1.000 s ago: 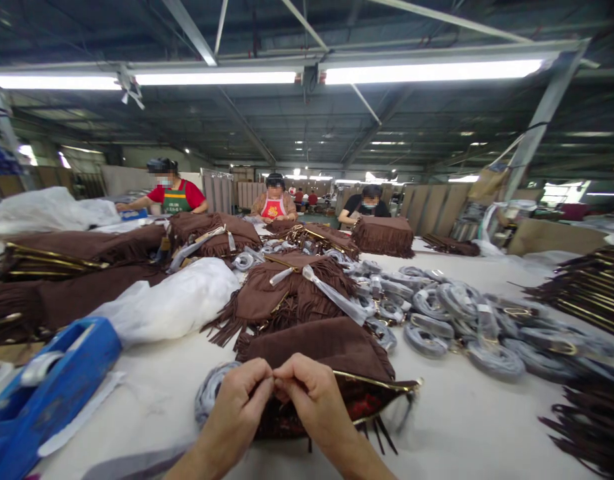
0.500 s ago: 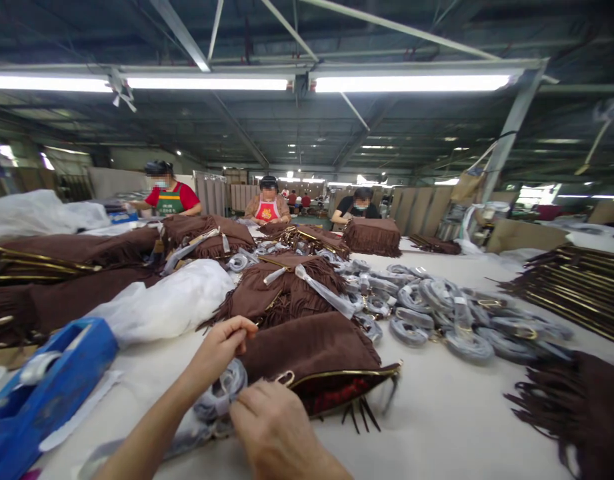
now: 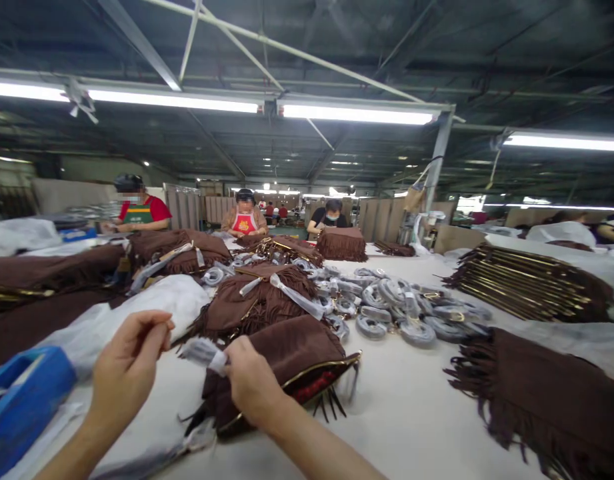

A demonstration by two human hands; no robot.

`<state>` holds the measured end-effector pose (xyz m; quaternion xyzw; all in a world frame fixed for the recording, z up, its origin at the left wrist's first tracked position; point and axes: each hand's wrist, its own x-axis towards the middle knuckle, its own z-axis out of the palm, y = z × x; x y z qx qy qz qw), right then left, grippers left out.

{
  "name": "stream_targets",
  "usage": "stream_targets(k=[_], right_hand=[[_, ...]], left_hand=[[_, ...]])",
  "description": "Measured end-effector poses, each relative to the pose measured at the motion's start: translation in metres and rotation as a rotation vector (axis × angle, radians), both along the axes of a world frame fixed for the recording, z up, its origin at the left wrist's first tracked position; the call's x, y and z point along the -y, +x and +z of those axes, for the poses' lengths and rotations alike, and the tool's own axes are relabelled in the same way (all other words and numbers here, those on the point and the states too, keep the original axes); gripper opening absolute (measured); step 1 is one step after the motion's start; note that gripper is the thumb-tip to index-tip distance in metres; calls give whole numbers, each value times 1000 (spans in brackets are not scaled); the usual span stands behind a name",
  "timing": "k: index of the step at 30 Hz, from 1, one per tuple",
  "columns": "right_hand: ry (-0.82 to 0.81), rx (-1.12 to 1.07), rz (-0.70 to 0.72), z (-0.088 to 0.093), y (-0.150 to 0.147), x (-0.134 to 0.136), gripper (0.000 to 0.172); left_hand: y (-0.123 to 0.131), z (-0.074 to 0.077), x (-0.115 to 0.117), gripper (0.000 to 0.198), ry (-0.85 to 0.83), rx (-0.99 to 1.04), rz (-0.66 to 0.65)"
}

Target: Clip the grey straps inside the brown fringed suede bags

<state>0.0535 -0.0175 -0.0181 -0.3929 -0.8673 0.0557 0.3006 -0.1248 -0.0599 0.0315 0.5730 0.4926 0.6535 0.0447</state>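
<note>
Pinched between the fingers of my right hand is a strap coil in clear plastic, its near end blurred by motion. That hand is over a brown fringed bag, which lies with its gold zip open and a red lining showing. My left hand is raised to the left of the coil, thumb and fingertips pressed together; what they hold, if anything, is too small to make out. A plastic-wrapped strap length lies on the table below, running toward the bag.
A blue tape dispenser stands at the left beside white plastic sheeting. Several wrapped strap coils are heaped beyond the bag. Stacked zipped bags and another fringed bag lie right. Three people sit across the table.
My right hand has lifted the strap coil up above the bag's left end. My left hand has moved away to the left. The view has turned right.
</note>
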Motion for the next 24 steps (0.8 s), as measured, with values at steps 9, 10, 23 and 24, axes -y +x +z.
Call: stream_targets(k=[9, 10, 23, 24], right_hand=[[-746, -1202, 442, 17, 79, 11, 24], [-787, -1261, 467, 16, 83, 16, 28], [-1332, -1477, 112, -75, 89, 63, 52], [-1399, -1483, 84, -77, 91, 60, 48]], left_hand=[[55, -75, 8, 37, -433, -745, -365], [60, -77, 2, 34, -455, -745, -362], [73, -57, -26, 24, -312, -615, -197], [74, -58, -24, 24, -297, -617, -189]])
